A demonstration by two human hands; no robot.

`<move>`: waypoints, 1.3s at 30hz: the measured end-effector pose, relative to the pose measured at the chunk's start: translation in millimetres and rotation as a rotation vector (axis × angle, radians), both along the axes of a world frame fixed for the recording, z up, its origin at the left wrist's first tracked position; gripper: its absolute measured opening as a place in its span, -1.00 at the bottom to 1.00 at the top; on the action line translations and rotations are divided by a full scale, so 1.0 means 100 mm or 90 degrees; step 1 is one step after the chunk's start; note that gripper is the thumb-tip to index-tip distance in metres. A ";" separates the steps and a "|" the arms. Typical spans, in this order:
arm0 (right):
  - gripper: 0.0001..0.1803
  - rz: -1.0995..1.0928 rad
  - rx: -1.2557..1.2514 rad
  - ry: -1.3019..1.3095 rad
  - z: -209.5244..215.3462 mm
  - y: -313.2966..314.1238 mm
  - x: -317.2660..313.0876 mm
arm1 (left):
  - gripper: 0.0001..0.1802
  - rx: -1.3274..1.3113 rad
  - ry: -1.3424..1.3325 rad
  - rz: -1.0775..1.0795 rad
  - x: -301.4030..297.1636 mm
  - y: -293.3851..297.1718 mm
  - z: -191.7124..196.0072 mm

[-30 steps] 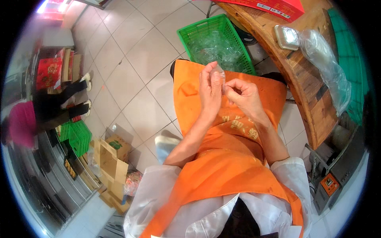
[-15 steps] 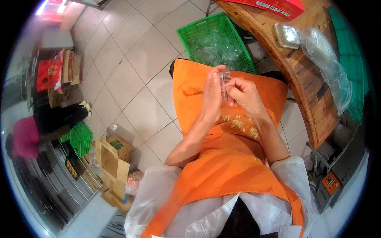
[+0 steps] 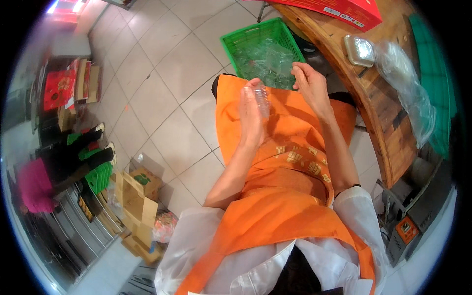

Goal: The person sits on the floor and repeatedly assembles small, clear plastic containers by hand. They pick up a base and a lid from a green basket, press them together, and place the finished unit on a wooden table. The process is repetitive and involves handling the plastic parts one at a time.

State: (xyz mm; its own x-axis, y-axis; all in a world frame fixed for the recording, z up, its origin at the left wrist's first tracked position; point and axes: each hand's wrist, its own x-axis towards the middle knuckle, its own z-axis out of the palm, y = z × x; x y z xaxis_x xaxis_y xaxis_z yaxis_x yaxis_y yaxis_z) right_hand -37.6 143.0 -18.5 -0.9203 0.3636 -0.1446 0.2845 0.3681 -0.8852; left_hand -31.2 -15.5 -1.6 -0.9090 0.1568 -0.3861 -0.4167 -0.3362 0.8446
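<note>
The left hand is raised over the orange apron, its fingers curled around a small clear plastic container that stands roughly upright against the fingertips. The right hand reaches forward, fingers loosely spread and holding nothing that can be made out, at the near rim of the green basket. The basket sits on the tiled floor just beyond the knees and is filled with more clear plastic pieces; its right side lies close to the curved edge of the wooden table.

On the table, near its edge, lies a small foil tray, with a clear plastic bag beside it and a red box at the far end. Left of the basket the floor tiles run open toward the far left wall. Flattened cardboard boxes lie on the floor at the lower left, well apart from the hands, and another person in a pink top sits further left.
</note>
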 end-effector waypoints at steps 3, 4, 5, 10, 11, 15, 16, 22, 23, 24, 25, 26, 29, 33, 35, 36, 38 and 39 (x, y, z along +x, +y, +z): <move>-0.78 0.004 -0.102 0.002 -0.03 -0.10 0.09 | -0.53 -0.070 0.025 -0.033 0.04 0.02 0.04; -0.77 0.004 -0.159 0.005 0.00 -0.18 0.18 | -0.52 -0.098 0.039 -0.044 0.05 0.00 0.00; -0.78 0.039 -0.233 -0.015 0.07 -0.25 0.27 | -0.50 -0.125 0.053 -0.060 0.06 0.00 -0.02; -0.85 0.117 -0.337 -0.063 0.43 -0.45 0.56 | -0.53 -0.150 0.146 -0.050 0.14 0.12 0.06; -0.86 0.109 -0.343 -0.050 0.42 -0.44 0.58 | -0.53 -0.157 0.165 -0.043 0.15 0.14 0.07; -0.89 0.077 -0.378 -0.029 0.41 -0.45 0.62 | -0.55 -0.132 0.155 -0.056 0.19 0.15 0.07; -0.89 0.066 -0.387 -0.030 0.41 -0.46 0.62 | -0.56 -0.134 0.148 -0.059 0.20 0.15 0.07; -0.88 0.068 -0.502 -0.085 0.46 -0.39 0.62 | -0.55 -0.003 0.043 -0.093 0.20 0.15 0.08; -0.88 0.076 -0.506 -0.079 0.44 -0.38 0.63 | -0.54 0.037 0.012 -0.102 0.20 0.15 0.09; -0.88 0.084 -0.510 -0.072 0.41 -0.37 0.63 | -0.54 0.049 -0.006 -0.111 0.21 0.16 0.10; -0.87 0.095 -0.516 -0.067 0.40 -0.38 0.63 | -0.54 0.059 -0.023 -0.119 0.21 0.16 0.13; -0.88 0.087 -0.500 -0.063 0.42 -0.38 0.63 | -0.54 0.068 -0.041 -0.126 0.21 0.16 0.14; -0.88 0.078 -0.453 -0.052 0.51 -0.42 0.65 | -0.53 -0.036 0.012 -0.100 0.19 0.15 0.12; -0.89 0.088 -0.432 -0.046 0.51 -0.43 0.68 | -0.52 -0.119 0.145 -0.064 0.19 0.17 0.11; -0.89 0.090 -0.433 -0.046 0.50 -0.42 0.68 | -0.53 -0.135 0.157 -0.069 0.19 0.16 0.14; -0.89 0.091 -0.430 -0.045 0.49 -0.42 0.68 | -0.54 -0.134 0.164 -0.068 0.19 0.17 0.14; -0.89 0.093 -0.428 -0.045 0.49 -0.42 0.68 | -0.56 -0.132 0.180 -0.064 0.19 0.16 0.14; -0.89 0.092 -0.428 -0.044 0.48 -0.42 0.68 | -0.56 -0.130 0.174 -0.066 0.19 0.16 0.14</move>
